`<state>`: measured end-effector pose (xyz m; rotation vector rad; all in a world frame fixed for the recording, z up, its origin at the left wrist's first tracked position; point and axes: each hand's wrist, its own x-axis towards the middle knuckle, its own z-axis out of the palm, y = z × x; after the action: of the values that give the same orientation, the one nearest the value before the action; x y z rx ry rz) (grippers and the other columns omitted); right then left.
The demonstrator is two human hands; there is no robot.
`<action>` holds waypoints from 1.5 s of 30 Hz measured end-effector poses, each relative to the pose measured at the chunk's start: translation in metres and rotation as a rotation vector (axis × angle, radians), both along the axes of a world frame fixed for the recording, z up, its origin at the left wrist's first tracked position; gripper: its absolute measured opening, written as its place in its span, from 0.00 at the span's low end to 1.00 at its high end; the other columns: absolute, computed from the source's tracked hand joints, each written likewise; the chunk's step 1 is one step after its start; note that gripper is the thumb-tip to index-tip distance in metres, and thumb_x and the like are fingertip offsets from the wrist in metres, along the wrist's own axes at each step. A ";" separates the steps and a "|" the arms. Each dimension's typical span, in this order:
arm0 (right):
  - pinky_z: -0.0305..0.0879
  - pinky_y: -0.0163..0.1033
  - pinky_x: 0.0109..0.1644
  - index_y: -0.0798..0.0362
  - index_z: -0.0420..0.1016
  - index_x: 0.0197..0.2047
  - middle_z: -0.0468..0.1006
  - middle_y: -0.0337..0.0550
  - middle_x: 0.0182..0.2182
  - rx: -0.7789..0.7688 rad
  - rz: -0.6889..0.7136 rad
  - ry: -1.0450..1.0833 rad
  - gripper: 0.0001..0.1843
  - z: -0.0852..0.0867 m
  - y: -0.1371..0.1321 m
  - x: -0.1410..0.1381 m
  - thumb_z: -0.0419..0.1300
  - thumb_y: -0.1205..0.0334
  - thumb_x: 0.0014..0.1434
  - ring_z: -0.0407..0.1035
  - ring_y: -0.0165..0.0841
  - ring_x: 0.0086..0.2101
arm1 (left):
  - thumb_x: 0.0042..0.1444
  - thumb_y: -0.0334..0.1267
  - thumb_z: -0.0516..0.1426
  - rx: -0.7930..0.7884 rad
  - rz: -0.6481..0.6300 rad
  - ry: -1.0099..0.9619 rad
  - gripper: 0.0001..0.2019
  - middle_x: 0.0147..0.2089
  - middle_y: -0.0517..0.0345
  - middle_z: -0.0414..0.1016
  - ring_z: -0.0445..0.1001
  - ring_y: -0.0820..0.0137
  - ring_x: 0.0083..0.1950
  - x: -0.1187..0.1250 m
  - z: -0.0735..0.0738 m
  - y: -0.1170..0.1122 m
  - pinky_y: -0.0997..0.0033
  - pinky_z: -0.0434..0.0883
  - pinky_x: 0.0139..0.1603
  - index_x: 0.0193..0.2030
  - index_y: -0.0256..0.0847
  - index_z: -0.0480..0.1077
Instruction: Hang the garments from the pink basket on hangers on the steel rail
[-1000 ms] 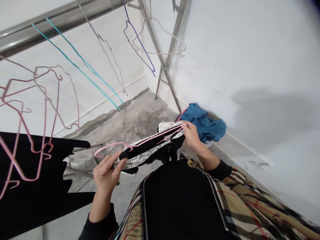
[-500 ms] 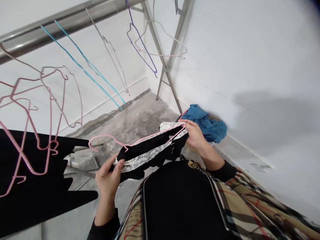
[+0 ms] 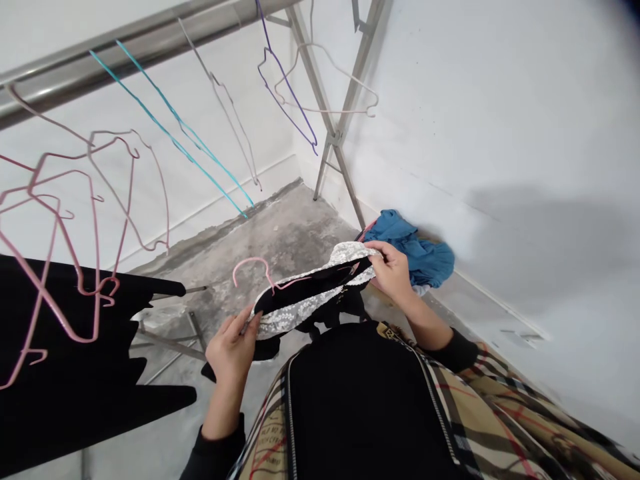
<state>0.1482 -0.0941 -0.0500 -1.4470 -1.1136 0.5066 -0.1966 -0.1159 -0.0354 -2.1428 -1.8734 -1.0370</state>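
A black garment with a white lace collar (image 3: 295,315) is stretched between my two hands. Inside its neck opening lies a pink hanger (image 3: 253,261), its hook sticking out toward the rack on the left. My left hand (image 3: 233,347) pinches the near left end of the lace collar, fingers closed. My right hand (image 3: 393,270) grips the opposite end of the collar, close to the hanger's far tip, also with closed fingers. Most of the hanger's bar is covered by the cloth.
A metal rail (image 3: 145,50) carries turquoise hangers (image 3: 185,143), a purple hanger (image 3: 287,87) and several pink hangers (image 3: 70,260). Crossed rack legs (image 3: 335,137) stand near the corner. A blue cloth heap (image 3: 413,247) lies by the right wall. Black clothing (image 3: 75,393) hangs at left.
The hanger has slid right, deeper into the garment's neck opening, and lace now covers its near shoulder. My left hand has moved slightly right. Both hands keep hold of the collar.
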 end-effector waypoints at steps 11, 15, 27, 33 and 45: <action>0.70 0.41 0.43 0.48 0.79 0.46 0.78 0.45 0.39 -0.074 0.397 -0.484 0.14 0.029 -0.018 0.023 0.60 0.53 0.61 0.73 0.36 0.37 | 0.50 0.43 0.63 -0.010 -0.064 -0.447 0.11 0.31 0.57 0.80 0.76 0.69 0.31 -0.014 0.005 0.013 0.72 0.74 0.36 0.34 0.38 0.79; 0.58 0.53 0.60 0.48 0.72 0.58 0.74 0.51 0.53 0.095 0.423 -0.718 0.26 0.047 -0.003 0.012 0.63 0.50 0.58 0.65 0.47 0.54 | 0.51 0.41 0.63 -0.037 -0.229 -0.399 0.08 0.28 0.58 0.79 0.74 0.71 0.28 -0.012 0.016 0.023 0.74 0.72 0.32 0.34 0.39 0.80; 0.70 0.41 0.39 0.47 0.82 0.42 0.84 0.43 0.34 0.083 0.651 -0.526 0.14 0.050 0.009 0.026 0.57 0.53 0.61 0.78 0.39 0.34 | 0.51 0.45 0.64 -0.273 -0.345 -0.518 0.17 0.43 0.49 0.81 0.80 0.63 0.44 -0.021 0.023 0.035 0.64 0.75 0.48 0.45 0.39 0.77; 0.73 0.43 0.35 0.46 0.82 0.39 0.84 0.43 0.32 0.119 0.594 -0.503 0.12 0.055 0.004 0.021 0.58 0.54 0.60 0.78 0.41 0.31 | 0.58 0.42 0.59 0.222 0.064 -0.620 0.09 0.38 0.53 0.76 0.76 0.67 0.42 -0.012 0.018 0.029 0.64 0.73 0.46 0.36 0.38 0.73; 0.73 0.42 0.37 0.45 0.81 0.44 0.84 0.43 0.34 0.172 0.637 -0.652 0.11 0.040 0.002 0.006 0.57 0.58 0.63 0.78 0.40 0.34 | 0.51 0.35 0.57 0.099 0.061 -0.677 0.03 0.24 0.64 0.66 0.65 0.76 0.24 0.039 0.015 0.032 0.76 0.64 0.28 0.31 0.41 0.65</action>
<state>0.1538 -0.0919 -0.0097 -1.1043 -2.1139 0.3591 -0.1578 -0.0843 -0.0208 -1.7915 -2.0412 -1.9742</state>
